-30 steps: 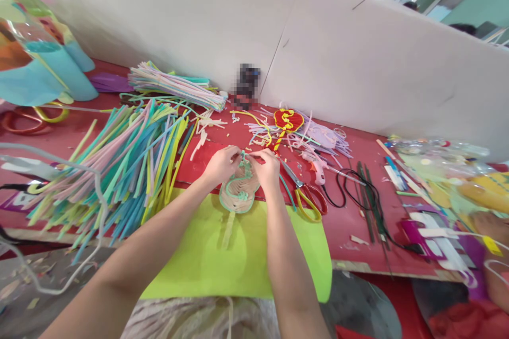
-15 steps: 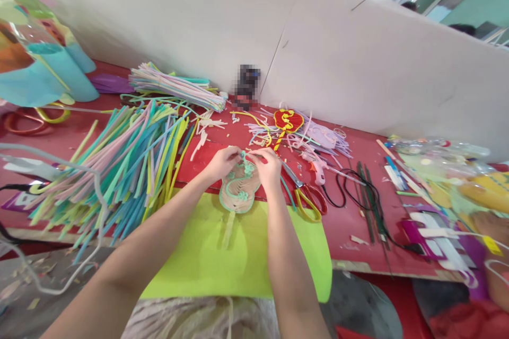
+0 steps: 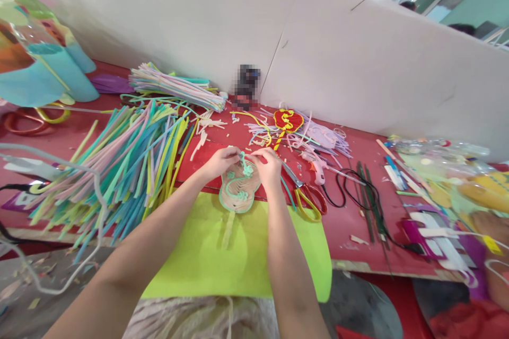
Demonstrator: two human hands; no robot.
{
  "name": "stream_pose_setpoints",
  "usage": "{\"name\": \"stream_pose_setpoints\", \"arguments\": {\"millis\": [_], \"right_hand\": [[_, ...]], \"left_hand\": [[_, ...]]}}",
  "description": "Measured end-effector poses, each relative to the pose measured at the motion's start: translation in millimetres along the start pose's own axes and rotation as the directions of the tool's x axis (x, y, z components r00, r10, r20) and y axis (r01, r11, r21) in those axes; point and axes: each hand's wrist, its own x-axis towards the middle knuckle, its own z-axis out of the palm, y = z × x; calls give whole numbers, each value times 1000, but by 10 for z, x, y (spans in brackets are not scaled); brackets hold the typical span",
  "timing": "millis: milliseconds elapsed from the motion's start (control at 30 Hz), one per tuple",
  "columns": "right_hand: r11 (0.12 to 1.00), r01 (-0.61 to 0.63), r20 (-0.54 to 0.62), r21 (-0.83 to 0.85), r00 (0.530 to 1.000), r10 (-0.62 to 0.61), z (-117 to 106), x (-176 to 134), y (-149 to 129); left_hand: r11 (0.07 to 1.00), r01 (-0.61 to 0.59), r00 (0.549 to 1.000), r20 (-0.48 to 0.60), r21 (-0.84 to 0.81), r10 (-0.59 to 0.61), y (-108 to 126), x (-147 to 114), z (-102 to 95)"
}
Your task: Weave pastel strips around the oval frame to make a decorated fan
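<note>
A beige fan-shaped craft piece [image 3: 236, 202] edged in mint green lies in front of me, its pale handle [image 3: 228, 230] pointing toward me. Mint-green curls and small flower shapes decorate its face. At its upper end, a short mint-green pipe cleaner [image 3: 243, 158] stands up between my hands. My left hand [image 3: 222, 163] pinches it from the left, fingers closed. From the right, my right hand [image 3: 268, 167] is also closed in a pinch at the same strip; its fingertips partly hide the contact.
A lime-green sheet [image 3: 238, 270] covers the table's front edge. Left lies a large heap of coloured pipe cleaners [image 3: 123, 164]. Scissors [image 3: 308, 198], a pink glue gun [image 3: 316, 167] with its cord, and a red-and-yellow fan [image 3: 288, 122] lie to the right. A person's arm [image 3: 497, 275] shows at far right.
My fingers have shifted slightly around the mint-green strip, which now shows more clearly between them. The fan and the surrounding things stay where they were.
</note>
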Motion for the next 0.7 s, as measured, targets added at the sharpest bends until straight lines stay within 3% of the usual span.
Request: {"name": "stream_pose_setpoints", "arguments": {"millis": [367, 533, 700], "right_hand": [[999, 1, 2, -47, 1000, -1, -9, -9, -46], [996, -84, 61, 23, 995, 82, -3, -12, -125], [965, -224, 121, 134, 971, 208, 21, -19, -157]], "left_hand": [[925, -136, 980, -86, 356, 177, 17, -3, -9], [874, -179, 956, -129, 452, 263, 32, -8, 17], [897, -157, 951, -182, 414, 250, 33, -27, 70]]}}
